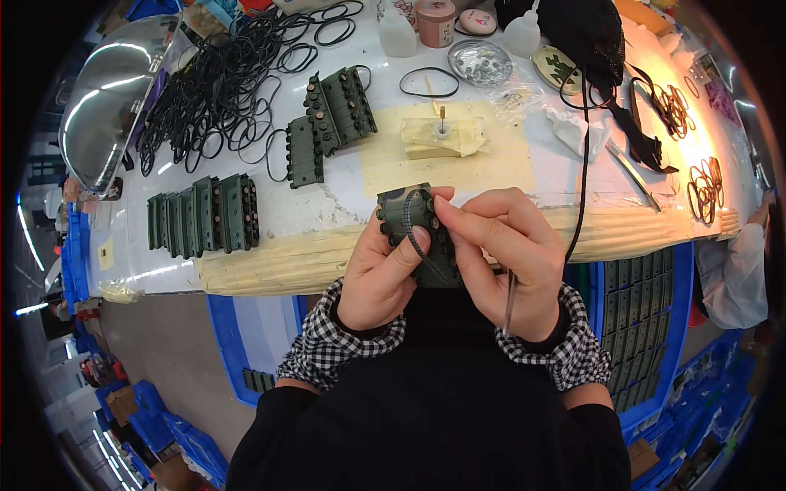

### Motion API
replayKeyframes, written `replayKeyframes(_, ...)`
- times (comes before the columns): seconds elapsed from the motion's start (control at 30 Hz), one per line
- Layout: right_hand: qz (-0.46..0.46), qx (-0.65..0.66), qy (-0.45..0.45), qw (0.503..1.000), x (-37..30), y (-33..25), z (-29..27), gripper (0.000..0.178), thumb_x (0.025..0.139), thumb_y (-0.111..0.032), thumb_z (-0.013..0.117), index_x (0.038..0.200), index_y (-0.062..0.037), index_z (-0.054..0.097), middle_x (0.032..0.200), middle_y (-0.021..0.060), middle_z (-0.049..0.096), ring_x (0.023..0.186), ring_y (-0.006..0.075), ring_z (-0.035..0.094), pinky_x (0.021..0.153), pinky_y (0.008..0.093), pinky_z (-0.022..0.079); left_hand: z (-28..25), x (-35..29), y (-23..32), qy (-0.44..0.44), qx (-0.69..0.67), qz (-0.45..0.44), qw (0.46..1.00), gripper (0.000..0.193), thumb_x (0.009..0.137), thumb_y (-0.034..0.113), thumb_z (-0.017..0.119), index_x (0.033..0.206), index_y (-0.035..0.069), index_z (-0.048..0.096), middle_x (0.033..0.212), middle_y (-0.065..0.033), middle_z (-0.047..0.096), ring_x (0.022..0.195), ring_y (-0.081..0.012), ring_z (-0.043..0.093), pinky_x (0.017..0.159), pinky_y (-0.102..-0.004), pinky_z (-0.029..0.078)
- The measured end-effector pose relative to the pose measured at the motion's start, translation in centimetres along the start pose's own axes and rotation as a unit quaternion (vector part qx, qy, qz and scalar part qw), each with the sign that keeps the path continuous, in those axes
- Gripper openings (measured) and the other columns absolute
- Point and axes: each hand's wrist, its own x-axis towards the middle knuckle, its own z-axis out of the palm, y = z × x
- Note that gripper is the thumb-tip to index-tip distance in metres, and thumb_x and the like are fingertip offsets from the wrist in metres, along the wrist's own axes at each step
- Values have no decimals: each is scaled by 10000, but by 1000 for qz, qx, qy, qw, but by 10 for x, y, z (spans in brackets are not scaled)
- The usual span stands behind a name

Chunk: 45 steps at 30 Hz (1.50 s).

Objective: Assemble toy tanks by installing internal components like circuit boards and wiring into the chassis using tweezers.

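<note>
- While left hand [379, 278] is clasping ribbed dark-green plastic block [395, 211] at edge of white table [278, 217], thumb is apparently steadying black braided cord [408, 219].
- Right hand [516, 250] is pinching (what, can't tell), palming slender metallic rod [511, 301].

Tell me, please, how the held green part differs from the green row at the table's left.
The left hand grips the green part; the green row lies on the table. A cord crosses the green part; none shows across the green row. Both are dark green with round studs.
</note>
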Motion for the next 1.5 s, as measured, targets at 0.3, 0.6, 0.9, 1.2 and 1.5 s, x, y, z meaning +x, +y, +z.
replayKeyframes(0.3,-3,-16,3,1000,-10,4,7,390,719,119,671,1090,1,691,898,72,597,546,117,541,473,255,446,-6,-2,-5,0,-54,-12,998,392,1003,137,500,1373,55,398,1302,-74,525,1188,-157,527,1007,-334,443)
replayKeyframes(0.6,5,-9,5,1000,-9,-4,4,349,744,127,671,1070,6,701,859,86,613,657,145,610,558,244,488,-6,-3,-3,-3,-76,-37,996,356,1011,213,482,1336,84,418,1228,-68,486,1142,-186,515,985,-347,438)
replayKeyframes(0.9,-26,-73,5,997,-7,-5,3,319,720,58,691,1033,-1,699,846,71,607,539,142,579,472,270,450,-4,-3,-6,22,-66,-11,998,352,1001,179,511,1323,52,448,1214,-53,542,1128,-147,539,976,-317,445)
replayKeyframes(1.2,-3,-56,-21,998,-6,-4,3,321,692,49,688,1008,-3,693,840,67,603,528,151,577,482,286,457,-1,-5,-5,67,-61,-11,996,350,987,157,543,1307,35,474,1190,-52,584,1101,-137,565,950,-306,461)
replayKeyframes(1.5,0,-37,-19,999,-6,1,5,309,704,62,685,1007,2,689,828,70,597,551,163,602,497,286,475,1,-5,-4,86,-39,-7,996,337,982,155,553,1290,27,499,1163,-51,604,1082,-130,572,943,-300,464)
